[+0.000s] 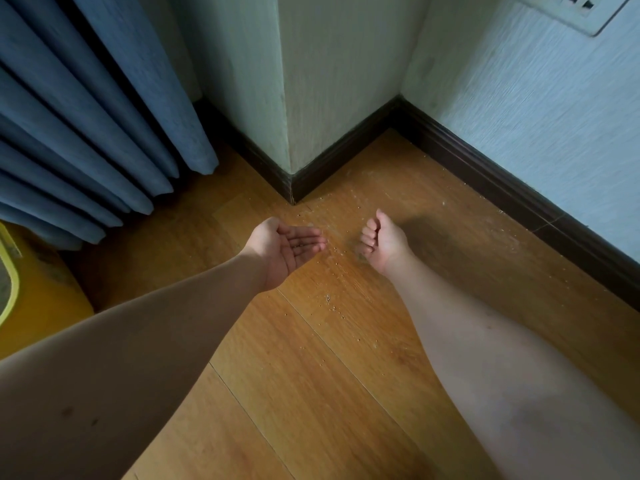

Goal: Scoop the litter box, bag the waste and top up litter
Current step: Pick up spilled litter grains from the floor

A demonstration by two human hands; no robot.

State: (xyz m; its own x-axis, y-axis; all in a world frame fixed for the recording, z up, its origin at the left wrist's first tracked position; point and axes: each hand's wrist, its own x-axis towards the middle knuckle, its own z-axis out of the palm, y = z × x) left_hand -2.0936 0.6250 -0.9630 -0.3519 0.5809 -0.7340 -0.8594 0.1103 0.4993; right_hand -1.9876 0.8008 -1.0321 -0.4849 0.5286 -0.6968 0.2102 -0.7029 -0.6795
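1. Left hand: held palm up above the wooden floor, fingers straight and lying side by side, slightly cupped. A few small dark granules rest in the palm near the base of the fingers. The hand grips nothing.

2. Right hand: held just above the floor, well clear of the left hand, fingers curled inward into a loose fist with the thumb raised at the top. Whether anything is enclosed in the fist cannot be told.

3. Scattered litter: small pale grains lie loose on the floorboards, thickest between and just below the two hands, thinning out toward the near edge of the view. A finer dusty film marks the boards toward the wall corner.

4. Litter box: a yellow container with a pale green rim shows partly at the left edge of the view, standing on the floor beside the left forearm. Its contents are mostly out of frame; no scoop or bag can be made out.

5. Surroundings: a blue pleated curtain hangs down at upper left, its hem close to the floor behind the litter box. A projecting wall corner with dark skirting board stands directly beyond the hands. A white wall socket sits at the upper right, partly cut off.
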